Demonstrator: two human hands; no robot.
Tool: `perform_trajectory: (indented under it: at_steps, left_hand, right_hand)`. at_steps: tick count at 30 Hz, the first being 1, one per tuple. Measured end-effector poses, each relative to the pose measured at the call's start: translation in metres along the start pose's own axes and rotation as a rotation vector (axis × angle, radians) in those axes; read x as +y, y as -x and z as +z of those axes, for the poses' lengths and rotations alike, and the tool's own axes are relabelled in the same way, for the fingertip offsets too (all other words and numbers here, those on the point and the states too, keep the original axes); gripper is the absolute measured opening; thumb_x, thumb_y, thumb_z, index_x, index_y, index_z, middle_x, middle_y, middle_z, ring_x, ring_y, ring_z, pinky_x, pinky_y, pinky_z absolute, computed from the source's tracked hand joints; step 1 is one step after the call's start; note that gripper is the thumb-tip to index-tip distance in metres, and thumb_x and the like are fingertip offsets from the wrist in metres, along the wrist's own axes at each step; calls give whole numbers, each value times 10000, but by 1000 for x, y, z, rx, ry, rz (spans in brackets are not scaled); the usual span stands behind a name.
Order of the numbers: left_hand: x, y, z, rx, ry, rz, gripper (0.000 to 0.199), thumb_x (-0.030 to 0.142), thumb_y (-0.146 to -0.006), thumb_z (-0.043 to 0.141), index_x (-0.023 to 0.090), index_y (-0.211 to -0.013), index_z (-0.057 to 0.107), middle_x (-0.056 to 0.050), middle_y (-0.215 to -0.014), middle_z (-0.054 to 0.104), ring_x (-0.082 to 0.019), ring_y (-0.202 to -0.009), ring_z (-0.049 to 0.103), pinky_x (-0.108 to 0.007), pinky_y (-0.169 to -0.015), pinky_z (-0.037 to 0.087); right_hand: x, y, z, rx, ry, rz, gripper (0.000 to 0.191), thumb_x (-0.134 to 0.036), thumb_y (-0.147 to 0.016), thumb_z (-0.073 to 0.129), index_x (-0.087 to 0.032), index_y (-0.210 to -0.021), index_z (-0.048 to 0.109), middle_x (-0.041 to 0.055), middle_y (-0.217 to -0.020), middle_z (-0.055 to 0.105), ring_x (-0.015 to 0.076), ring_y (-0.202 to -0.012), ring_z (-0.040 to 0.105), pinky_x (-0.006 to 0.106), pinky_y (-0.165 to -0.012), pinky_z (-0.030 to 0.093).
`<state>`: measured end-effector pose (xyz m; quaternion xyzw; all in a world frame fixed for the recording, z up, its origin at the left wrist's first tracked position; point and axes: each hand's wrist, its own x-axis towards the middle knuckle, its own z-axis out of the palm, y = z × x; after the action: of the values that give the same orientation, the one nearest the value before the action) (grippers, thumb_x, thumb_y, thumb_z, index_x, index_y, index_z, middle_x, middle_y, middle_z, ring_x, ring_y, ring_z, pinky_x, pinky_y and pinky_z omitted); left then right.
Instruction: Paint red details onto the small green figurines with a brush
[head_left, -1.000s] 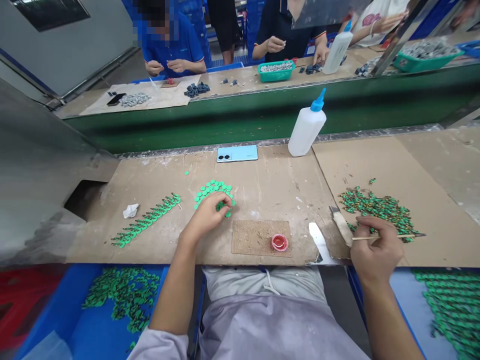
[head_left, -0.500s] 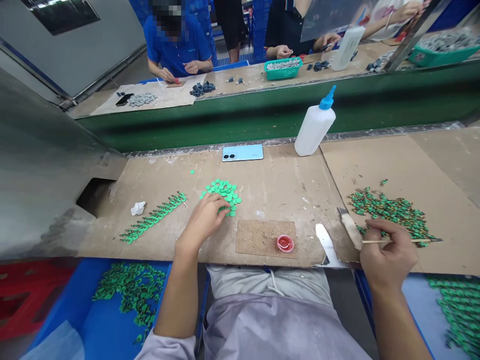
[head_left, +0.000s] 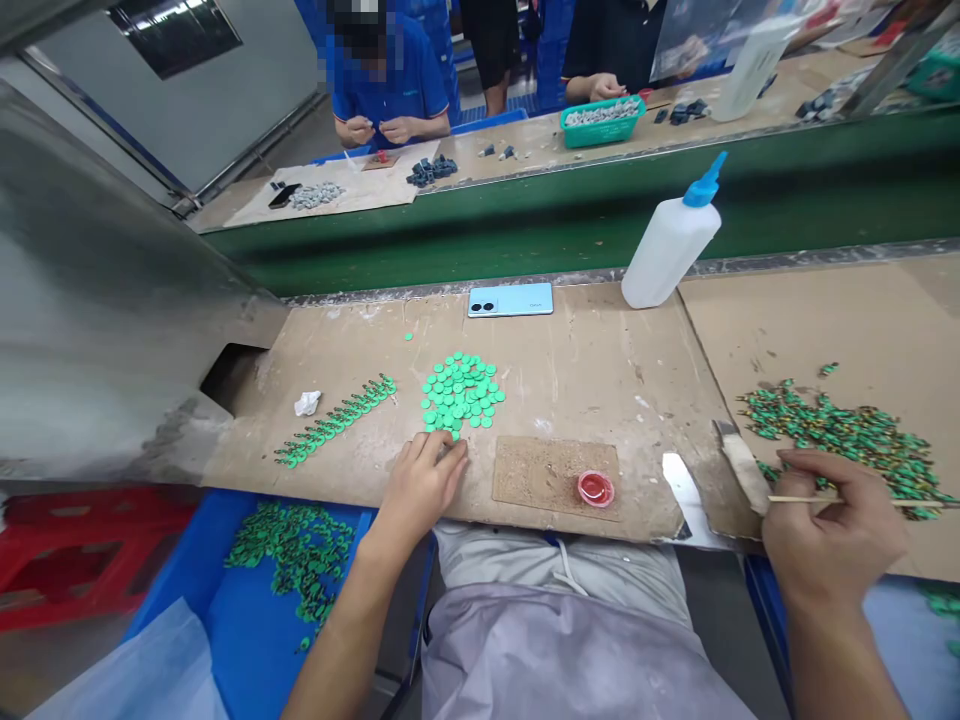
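My left hand [head_left: 426,482] is at the near edge of a pile of green discs [head_left: 459,390], its fingertips pressed together by one disc; what they hold is too small to make out. My right hand [head_left: 832,520] grips a thin wooden stick [head_left: 806,499] beside a heap of small green and gold pieces [head_left: 862,440]. Between my hands, a small cup of red liquid [head_left: 595,489] rests on a brown board [head_left: 536,477]. Left of the discs runs a slanting row of discs with dark pieces on them [head_left: 337,420].
A white bottle with a blue cap [head_left: 671,250] and a light blue phone [head_left: 511,299] stand and lie near the green divider [head_left: 450,240]. A blade with a wrapped handle [head_left: 742,468] lies by my right hand. Beyond the divider, people work at another table.
My left hand has drawn back from over the disc pile to its near edge. The view has shifted, so the table appears further right. My right hand still holds the stick.
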<state>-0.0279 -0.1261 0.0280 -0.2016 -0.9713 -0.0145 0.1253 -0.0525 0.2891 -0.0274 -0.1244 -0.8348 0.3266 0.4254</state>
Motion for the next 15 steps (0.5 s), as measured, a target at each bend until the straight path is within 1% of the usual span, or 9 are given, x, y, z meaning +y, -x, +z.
perform_trajectory:
  at_steps: [5,8,11,13,15]
  left_hand:
    - [-1,16,-10,11,30,70,178,207,-1023,579,183,-1130,721,-96,-990,710,-245,-899,638,-378,-763,518]
    - [-2,34,-18,20,71,92,151,184,-1008,592,186,-1084,722,-82,-947,715,-232,-861,646,-371,-743,513]
    - [-4,57,-26,33,119,98,136,156,-980,617,207,-1041,727,-61,-901,724,-211,-810,647,-354,-709,504]
    - [-4,74,-31,57,143,98,122,134,-964,624,208,-959,720,-50,-853,722,-198,-764,633,-344,-684,492]
    - [-4,88,-35,71,156,78,171,114,-953,622,207,-818,671,-41,-790,708,-187,-710,603,-337,-651,471]
  right_hand:
    - [-1,0,0,20,5,-2,134,-313,-719,583,-231,-758,681,92,-768,730,349,-822,753,498,-810,599]
    - [2,0,0,10,29,-3,143,-312,-711,573,-231,-751,684,88,-751,725,341,-809,753,485,-796,595]
    - [7,-1,2,23,39,-41,154,-312,-709,568,-234,-762,690,102,-740,723,362,-788,748,507,-760,590]
    - [8,-1,2,35,43,-57,156,-317,-704,564,-237,-754,688,115,-726,721,383,-769,745,519,-715,586]
    - [8,-2,3,41,53,-59,163,-330,-686,549,-242,-733,679,123,-701,712,398,-745,744,520,-663,578]
